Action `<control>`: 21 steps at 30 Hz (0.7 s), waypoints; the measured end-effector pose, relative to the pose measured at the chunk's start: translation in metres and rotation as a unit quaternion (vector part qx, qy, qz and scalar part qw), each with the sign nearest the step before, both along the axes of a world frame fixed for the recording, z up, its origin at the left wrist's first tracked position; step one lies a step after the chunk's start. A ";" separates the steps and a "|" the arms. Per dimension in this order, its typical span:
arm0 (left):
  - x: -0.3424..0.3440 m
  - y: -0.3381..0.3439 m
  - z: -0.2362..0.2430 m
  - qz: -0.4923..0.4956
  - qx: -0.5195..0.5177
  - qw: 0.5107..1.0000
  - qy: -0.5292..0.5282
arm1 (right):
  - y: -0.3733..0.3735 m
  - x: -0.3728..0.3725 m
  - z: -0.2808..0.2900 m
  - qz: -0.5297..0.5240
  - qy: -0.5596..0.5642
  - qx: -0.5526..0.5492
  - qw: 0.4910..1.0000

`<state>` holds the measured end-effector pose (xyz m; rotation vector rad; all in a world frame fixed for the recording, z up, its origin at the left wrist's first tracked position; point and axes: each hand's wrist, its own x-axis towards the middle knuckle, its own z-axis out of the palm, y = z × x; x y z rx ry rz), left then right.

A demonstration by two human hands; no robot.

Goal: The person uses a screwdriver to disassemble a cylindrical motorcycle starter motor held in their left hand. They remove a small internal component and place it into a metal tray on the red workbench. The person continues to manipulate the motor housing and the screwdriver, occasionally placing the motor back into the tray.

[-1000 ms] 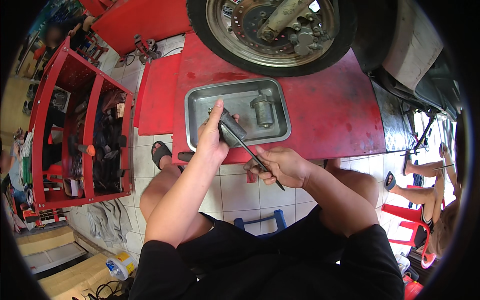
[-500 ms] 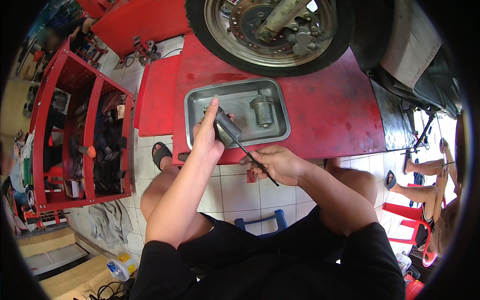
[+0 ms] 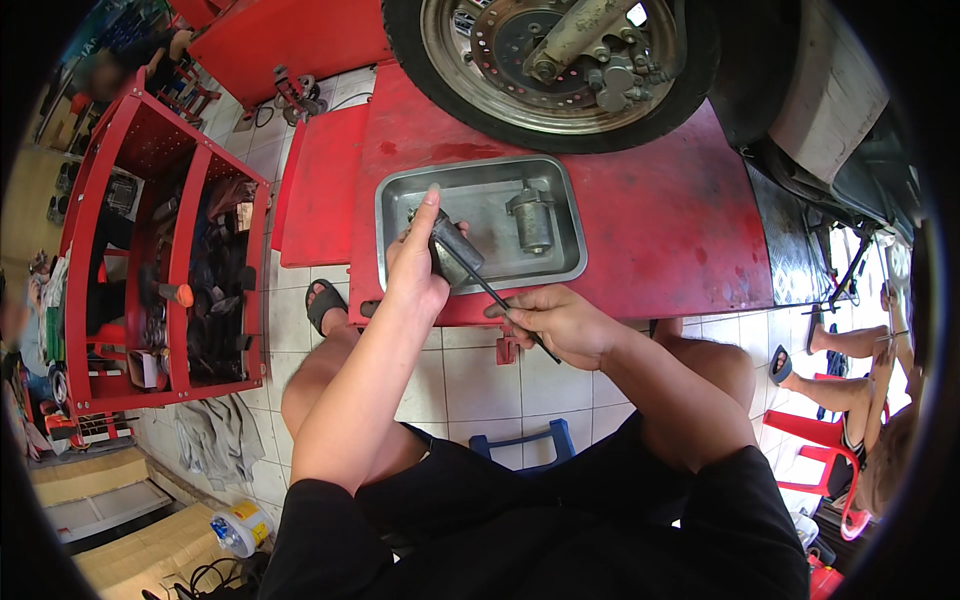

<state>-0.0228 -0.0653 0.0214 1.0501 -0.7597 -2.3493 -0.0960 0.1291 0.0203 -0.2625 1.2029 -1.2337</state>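
My left hand (image 3: 418, 262) is closed round a grey cylindrical starter motor (image 3: 458, 248) above the left part of a shallow metal tray (image 3: 482, 166). A long thin black piece (image 3: 486, 289) slants from the motor down to the right; whether it is a cable or a rod I cannot tell. My right hand (image 3: 562, 325) pinches it close to its lower end, in front of the tray. A second grey motor (image 3: 533, 222) stands out in the right half of the tray, with nothing touching it from my hands.
The tray rests on a red workbench (image 3: 660, 220). Behind it is a motorcycle wheel (image 3: 440, 92) with a brake disc. A red shelf rack (image 3: 178, 270) with tools is at left. A blue stool (image 3: 525, 445) is between my knees. Another person's legs (image 3: 850, 365) show at right.
The bench, tray and wheel have shifted slightly to the right in view. Both hands keep nearly the same grip, and the black piece stays between them.
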 end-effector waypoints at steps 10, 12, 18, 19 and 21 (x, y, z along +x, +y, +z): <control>0.000 0.007 -0.001 -0.023 0.008 1.000 -0.011 | 0.003 -0.007 0.005 0.040 0.142 -0.009 0.989; 0.000 0.009 -0.001 -0.022 0.007 1.000 -0.010 | 0.003 -0.007 0.005 0.040 0.114 -0.004 0.993; 0.000 0.008 -0.005 -0.025 0.010 1.000 -0.012 | -0.002 -0.016 0.010 0.074 -0.039 -0.005 0.997; 0.000 0.009 -0.004 -0.026 0.017 0.999 -0.013 | -0.002 -0.017 0.009 0.050 -0.083 -0.008 0.995; 0.001 0.008 -0.003 -0.025 0.022 0.999 -0.013 | -0.003 -0.017 0.006 0.020 -0.104 -0.050 0.993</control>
